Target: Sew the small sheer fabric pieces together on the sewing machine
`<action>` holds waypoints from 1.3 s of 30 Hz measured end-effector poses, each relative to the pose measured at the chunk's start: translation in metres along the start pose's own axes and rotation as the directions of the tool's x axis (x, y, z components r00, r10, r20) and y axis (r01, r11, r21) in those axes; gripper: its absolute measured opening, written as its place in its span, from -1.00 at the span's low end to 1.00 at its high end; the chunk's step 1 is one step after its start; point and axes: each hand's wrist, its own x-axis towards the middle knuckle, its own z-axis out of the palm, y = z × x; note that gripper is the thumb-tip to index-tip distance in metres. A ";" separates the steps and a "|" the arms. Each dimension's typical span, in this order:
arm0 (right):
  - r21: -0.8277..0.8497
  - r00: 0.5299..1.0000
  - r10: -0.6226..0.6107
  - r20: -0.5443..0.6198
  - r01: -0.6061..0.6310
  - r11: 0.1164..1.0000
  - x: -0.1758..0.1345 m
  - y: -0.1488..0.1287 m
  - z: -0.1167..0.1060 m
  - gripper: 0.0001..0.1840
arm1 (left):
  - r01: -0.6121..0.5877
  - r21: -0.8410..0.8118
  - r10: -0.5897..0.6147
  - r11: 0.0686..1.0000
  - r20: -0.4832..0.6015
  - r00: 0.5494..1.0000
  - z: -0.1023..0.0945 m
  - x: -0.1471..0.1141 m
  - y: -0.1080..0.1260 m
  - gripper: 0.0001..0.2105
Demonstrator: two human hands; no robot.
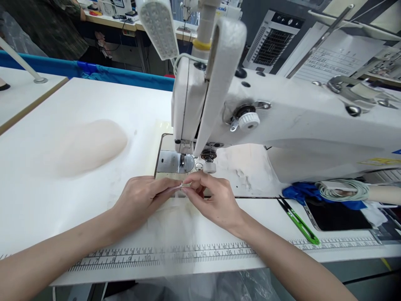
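Pinching a thin, sheer, pale cloth [173, 221], two bare hands are meeting just in front of a white sewing machine [282, 113], seen from the wearer's head camera. The left hand [136, 200] is coming in from the lower left, its thumb below and index finger above, with the cloth's folded edge lying flat between these fingers and poking out past their tips. The right hand [216, 198] is gripping the same edge at its other end, thumb and index finger nearly touching the left fingertips, the other fingers curling inward. From this grip the cloth is hanging toward the wearer, faintly veiling the tabletop [103, 225] and part of the printed ruler [125, 259] along its front edge. Beyond the fingertips, the metal needle plate [169, 161] is sitting under the machine's head, apart from the cloth's held edge. Off to the left, a pale peach oval piece [97, 146] is lying on the white surface. To the right, green-handled snips [299, 225] are resting beside a dark-screened phone [338, 215], near a blue cloth [299, 192] and a coiled cable [344, 190]. At the upper left, another person [59, 25] is standing near a second worktable.
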 end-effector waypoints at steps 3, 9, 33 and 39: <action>0.003 1.000 -0.018 0.010 0.018 1.000 0.000 0.000 -0.001 -0.91 | -0.016 0.013 0.016 1.000 -0.009 1.000 0.000 0.001 0.000 -0.73; 0.015 1.000 -0.017 0.017 0.017 1.000 0.002 -0.002 -0.001 -0.90 | -0.048 0.017 0.049 0.999 -0.041 0.998 0.001 0.001 0.001 -0.72; -0.044 0.997 -0.021 0.072 0.024 0.999 0.003 -0.003 -0.003 -0.86 | -0.112 0.095 0.121 0.989 -0.094 0.988 -0.004 0.001 0.004 -0.82; -0.201 0.977 -0.211 -0.027 0.201 0.959 0.000 0.002 -0.004 -0.85 | -0.083 0.060 0.087 0.995 -0.059 0.994 -0.003 -0.001 0.005 -0.87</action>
